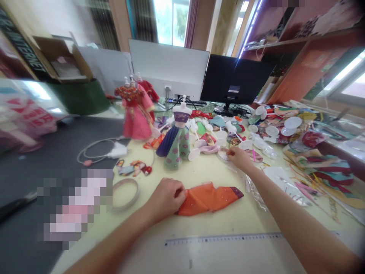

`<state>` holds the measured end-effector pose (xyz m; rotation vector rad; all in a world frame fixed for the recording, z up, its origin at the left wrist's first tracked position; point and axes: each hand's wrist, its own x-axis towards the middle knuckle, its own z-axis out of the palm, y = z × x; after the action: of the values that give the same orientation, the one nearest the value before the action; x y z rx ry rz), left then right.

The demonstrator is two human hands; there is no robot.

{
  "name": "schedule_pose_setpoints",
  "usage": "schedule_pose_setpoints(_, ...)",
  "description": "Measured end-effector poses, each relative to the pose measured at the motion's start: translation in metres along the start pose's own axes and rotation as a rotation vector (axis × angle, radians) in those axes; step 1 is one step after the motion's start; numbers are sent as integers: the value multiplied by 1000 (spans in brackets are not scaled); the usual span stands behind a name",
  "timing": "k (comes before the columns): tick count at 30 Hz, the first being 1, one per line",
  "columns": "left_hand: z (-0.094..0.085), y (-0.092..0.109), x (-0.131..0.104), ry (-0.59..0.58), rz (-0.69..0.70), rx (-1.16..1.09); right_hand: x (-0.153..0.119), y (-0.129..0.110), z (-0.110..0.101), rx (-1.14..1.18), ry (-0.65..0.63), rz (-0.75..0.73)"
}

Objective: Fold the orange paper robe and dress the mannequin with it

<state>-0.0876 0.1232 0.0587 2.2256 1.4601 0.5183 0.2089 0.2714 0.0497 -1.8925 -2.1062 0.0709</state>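
Orange cloth point(209, 198): While it lay lengthwise on the pale counter point(148, 243), its dark tip pointed right.
Left hand point(167, 198): Curled closed at the orange cloth's left end, it appeared to grip the edge; a light hold seemed best, firm enough to prevent sliding without bunching the fabric.
Right hand point(236, 158): Extended beyond the orange cloth and toward its right, it had fingertips drawn together at a round piece point(222, 154); whether they gripped anything could not be told. Good handling there called for fingertips alone, leaving neighbouring pieces undisturbed.
Clear plastic point(256, 196): Crumpled just right of the orange cloth's tip, it lay close to the right forearm, which needed to pass high enough not to sweep it into the fabric.
Dress form point(176, 148): Upright beyond the orange cloth, in purple top and floral skirt, it stood where a careless low reach could have toppled it.
Ruler point(225, 239): On the near side of the orange cloth and apart from it, the strip offered a straight line for judging the fabric's lie.
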Motion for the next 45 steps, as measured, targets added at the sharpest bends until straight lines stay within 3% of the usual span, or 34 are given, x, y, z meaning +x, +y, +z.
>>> schedule_pose_setpoints(8,-3,2,0,5,8,-16,-6,-3,-3,90,42,-78)
schedule_pose_setpoints(11,-10,3,0,-10,30,-30,-26,-29,-6,170,58,-172)
schedule_pose_setpoints(14,-15,2,-1,-49,53,-4,-63,-69,-8,264,-28,-347)
schedule_pose_setpoints(16,-17,1,-1,-73,62,21,-90,-95,-8,320,-106,-539)
schedule_pose_setpoints(20,-19,-2,-2,-95,82,76,-127,-120,-3,215,-196,-749)
schedule_pose_setpoints(25,-22,-7,-5,-180,144,117,-139,-115,4,80,-212,-749)
schedule_pose_setpoints(30,-22,-10,-8,-251,171,142,-139,-117,1,105,-198,-731)
schedule_pose_setpoints(34,-21,-8,-8,-257,167,156,-134,-127,5,153,-175,-703)
schedule_pose_setpoints(45,-12,-11,-4,-228,153,257,-123,-143,15,142,-269,-683)
